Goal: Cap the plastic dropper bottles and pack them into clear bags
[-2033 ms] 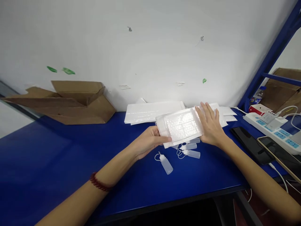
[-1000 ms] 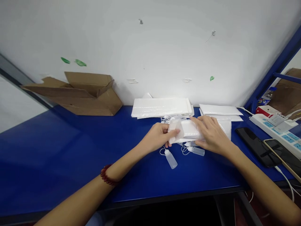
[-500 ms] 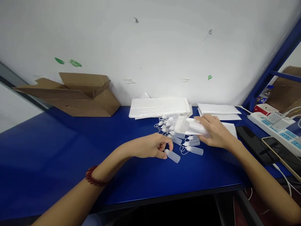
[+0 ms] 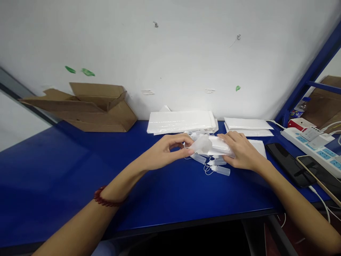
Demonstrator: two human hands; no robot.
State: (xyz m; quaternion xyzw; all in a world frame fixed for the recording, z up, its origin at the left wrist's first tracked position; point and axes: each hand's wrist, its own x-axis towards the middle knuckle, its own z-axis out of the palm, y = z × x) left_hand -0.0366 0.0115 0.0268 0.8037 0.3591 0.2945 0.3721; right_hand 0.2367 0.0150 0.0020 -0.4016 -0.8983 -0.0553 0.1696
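My right hand [image 4: 241, 151] is wrapped around the right part of a white padded plastic bag [image 4: 220, 145], whose mouth faces left. At that mouth my left hand [image 4: 173, 151] is closed in a pinch on a small translucent squeeze bottle; fingers and cloudy plastic hide most of it. Beneath and behind the bag lie several squeeze bottles with white nozzle tips and thin loops, partly covered. Nearest the front is one squeeze bottle [image 4: 222, 170] lying on its side on the blue table [image 4: 170, 199].
An open cardboard box [image 4: 103, 121] stands at the back left. White flat bags [image 4: 181, 121] are stacked along the wall, with more white bags [image 4: 247, 123] further right. On the right are a black phone [image 4: 290, 163], another phone [image 4: 319, 170], a power strip [image 4: 311, 145] and cables.
My left hand has lifted the squeeze bottle from the table and brought it up and right to the bag's mouth. My right hand still holds the bag, nearly unmoved.
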